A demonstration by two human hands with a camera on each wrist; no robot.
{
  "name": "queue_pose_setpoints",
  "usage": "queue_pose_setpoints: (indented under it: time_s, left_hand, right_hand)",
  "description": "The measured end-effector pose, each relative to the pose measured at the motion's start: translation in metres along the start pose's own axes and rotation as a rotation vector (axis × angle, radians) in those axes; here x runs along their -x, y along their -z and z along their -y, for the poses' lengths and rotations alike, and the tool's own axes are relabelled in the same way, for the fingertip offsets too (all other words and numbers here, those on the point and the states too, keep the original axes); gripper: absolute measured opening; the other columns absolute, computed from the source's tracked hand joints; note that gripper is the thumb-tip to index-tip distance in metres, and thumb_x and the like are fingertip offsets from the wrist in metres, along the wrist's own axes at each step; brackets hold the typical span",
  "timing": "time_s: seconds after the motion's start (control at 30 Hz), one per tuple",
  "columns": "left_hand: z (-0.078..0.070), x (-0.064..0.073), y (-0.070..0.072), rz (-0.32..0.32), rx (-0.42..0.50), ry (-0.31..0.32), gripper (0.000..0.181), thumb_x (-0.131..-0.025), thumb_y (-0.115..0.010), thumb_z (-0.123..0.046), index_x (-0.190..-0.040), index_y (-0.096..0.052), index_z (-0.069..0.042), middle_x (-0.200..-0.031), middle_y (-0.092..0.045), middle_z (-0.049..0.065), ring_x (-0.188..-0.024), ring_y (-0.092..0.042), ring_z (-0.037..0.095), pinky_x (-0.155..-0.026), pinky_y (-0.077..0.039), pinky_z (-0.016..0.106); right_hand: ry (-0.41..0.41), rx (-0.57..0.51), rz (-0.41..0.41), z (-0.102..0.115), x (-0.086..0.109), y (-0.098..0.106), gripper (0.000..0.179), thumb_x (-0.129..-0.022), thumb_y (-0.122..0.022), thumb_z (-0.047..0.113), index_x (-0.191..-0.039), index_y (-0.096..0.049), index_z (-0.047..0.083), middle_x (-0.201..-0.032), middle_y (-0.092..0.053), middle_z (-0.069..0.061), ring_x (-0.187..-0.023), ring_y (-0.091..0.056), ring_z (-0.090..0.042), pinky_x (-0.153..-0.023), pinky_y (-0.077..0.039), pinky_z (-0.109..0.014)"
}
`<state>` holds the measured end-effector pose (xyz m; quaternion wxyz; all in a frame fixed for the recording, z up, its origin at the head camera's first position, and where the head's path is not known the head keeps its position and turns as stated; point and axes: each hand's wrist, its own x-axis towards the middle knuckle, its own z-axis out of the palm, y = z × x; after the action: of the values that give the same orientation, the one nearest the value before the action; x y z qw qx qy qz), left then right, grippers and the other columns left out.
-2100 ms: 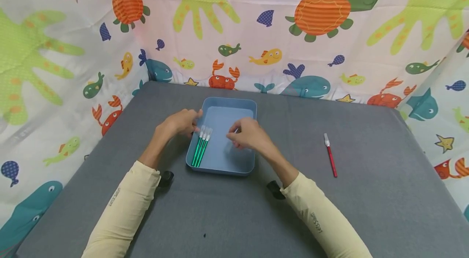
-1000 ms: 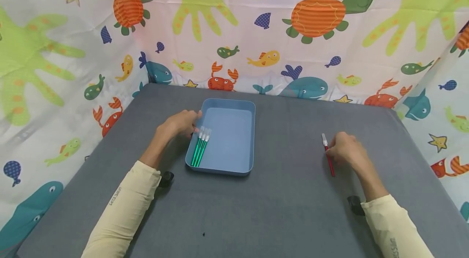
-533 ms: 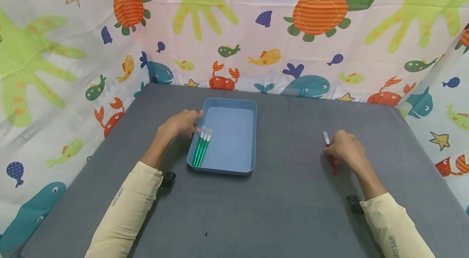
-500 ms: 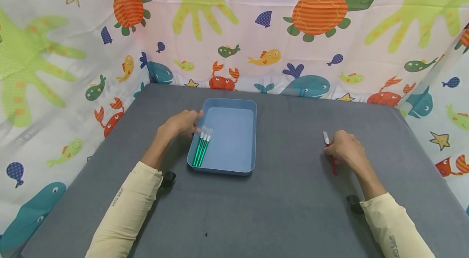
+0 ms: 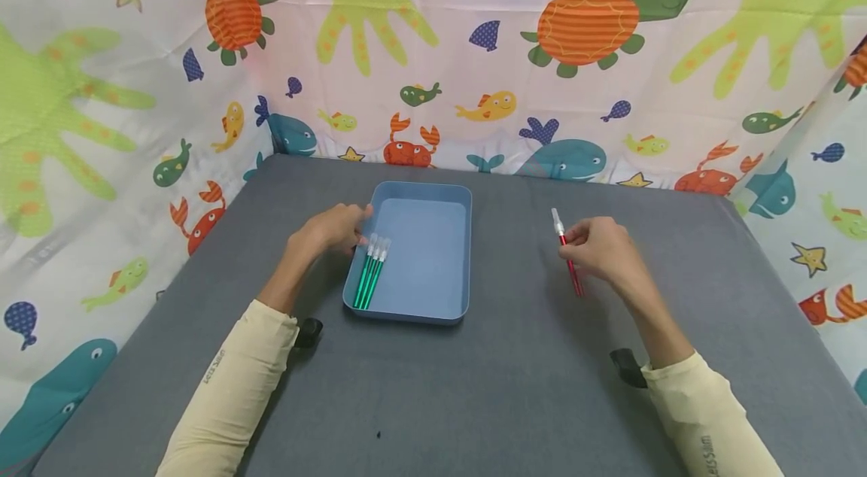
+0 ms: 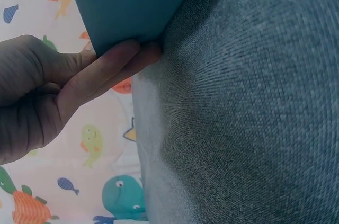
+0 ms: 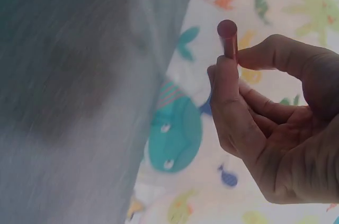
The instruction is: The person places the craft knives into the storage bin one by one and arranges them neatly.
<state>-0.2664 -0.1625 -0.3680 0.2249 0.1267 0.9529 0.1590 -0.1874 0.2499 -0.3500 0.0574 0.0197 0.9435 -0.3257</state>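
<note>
My right hand [image 5: 603,247] pinches a slim red craft knife [image 5: 570,266] between thumb and fingers, above the table. The knife has a clear-capped tip that points away, and in the right wrist view the flat end of its red handle [image 7: 228,29] faces the camera. At the left side of a shallow blue tray [image 5: 467,251], my left hand [image 5: 332,229] grips the wall. The left wrist view has fingers [image 6: 106,68] against the outside of the tray wall [image 6: 127,7]. Several green craft knives [image 5: 370,274] with clear caps lie side by side along the tray's left part.
A grey cloth [image 5: 433,402] covers the table, with a small dark speck [image 5: 378,435] near the front. Behind and at both sides hangs a white curtain [image 5: 433,33] printed with sea animals.
My right hand went from over the tray to the red craft knife at the right, took hold of it, and has lifted it and moved left. My left hand stays at the tray.
</note>
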Motion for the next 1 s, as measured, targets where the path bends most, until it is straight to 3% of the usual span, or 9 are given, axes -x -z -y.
queue_pose_setpoints:
  time_s: [0.23, 0.4, 0.53, 0.67, 0.77, 1.0]
  left_hand:
    - [-0.001, 0.000, -0.001, 0.013, -0.012, -0.010, 0.075, -0.103, -0.064, -0.011, -0.166, -0.023, -0.006, -0.144, -0.062, 0.027, -0.104, -0.076, 0.030, -0.112, -0.049, 0.059]
    - [-0.001, 0.000, -0.002, -0.004, -0.025, -0.028, 0.075, -0.103, -0.065, -0.009, -0.165, -0.024, -0.004, -0.142, -0.063, 0.027, -0.104, -0.072, 0.026, -0.102, -0.056, 0.048]
    - [-0.001, -0.001, -0.001, -0.007, -0.039, -0.022, 0.074, -0.103, -0.064, -0.010, -0.165, -0.024, -0.004, -0.141, -0.064, 0.025, -0.102, -0.071, 0.023, -0.096, -0.056, 0.043]
    - [-0.001, -0.003, 0.000, -0.002, -0.064, -0.008, 0.073, -0.104, -0.063, -0.011, -0.166, -0.024, -0.005, -0.143, -0.063, 0.025, -0.100, -0.072, 0.022, -0.096, -0.055, 0.043]
    - [-0.001, -0.003, 0.001, -0.004, -0.078, -0.003, 0.073, -0.104, -0.063, -0.010, -0.166, -0.024, -0.005, -0.140, -0.064, 0.023, -0.095, -0.069, 0.022, -0.088, -0.053, 0.039]
    - [-0.005, -0.003, 0.002, 0.006, -0.089, 0.005, 0.074, -0.103, -0.065, -0.010, -0.165, -0.025, -0.004, -0.116, -0.068, 0.018, -0.091, -0.065, 0.023, -0.080, -0.050, 0.035]
  right_hand:
    - [0.051, -0.137, 0.060, 0.036, -0.003, -0.027, 0.025, -0.095, -0.068, 0.008, -0.114, -0.072, -0.007, -0.099, -0.075, -0.020, -0.082, -0.072, -0.025, -0.071, -0.065, -0.034]
    - [0.085, -0.215, 0.120, 0.065, -0.009, -0.049, 0.023, -0.095, -0.069, 0.007, -0.114, -0.073, -0.006, -0.095, -0.074, -0.017, -0.078, -0.070, -0.024, -0.070, -0.063, -0.031]
    - [0.086, -0.311, 0.213, 0.091, -0.014, -0.071, 0.025, -0.094, -0.072, 0.007, -0.116, -0.073, -0.004, -0.096, -0.076, -0.017, -0.077, -0.072, -0.021, -0.074, -0.065, -0.036]
    - [0.037, -0.405, 0.299, 0.116, -0.019, -0.100, 0.021, -0.092, -0.074, 0.005, -0.111, -0.075, -0.004, -0.096, -0.077, -0.015, -0.077, -0.071, -0.018, -0.077, -0.066, -0.039]
    - [-0.010, -0.437, 0.343, 0.130, -0.024, -0.124, 0.016, -0.092, -0.074, 0.003, -0.105, -0.075, -0.004, -0.091, -0.076, -0.012, -0.075, -0.069, -0.016, -0.077, -0.066, -0.039]
    - [-0.080, -0.491, 0.333, 0.146, -0.031, -0.157, 0.011, -0.092, -0.072, 0.000, -0.102, -0.074, -0.005, -0.082, -0.066, -0.006, -0.068, -0.065, -0.015, -0.073, -0.065, -0.035]
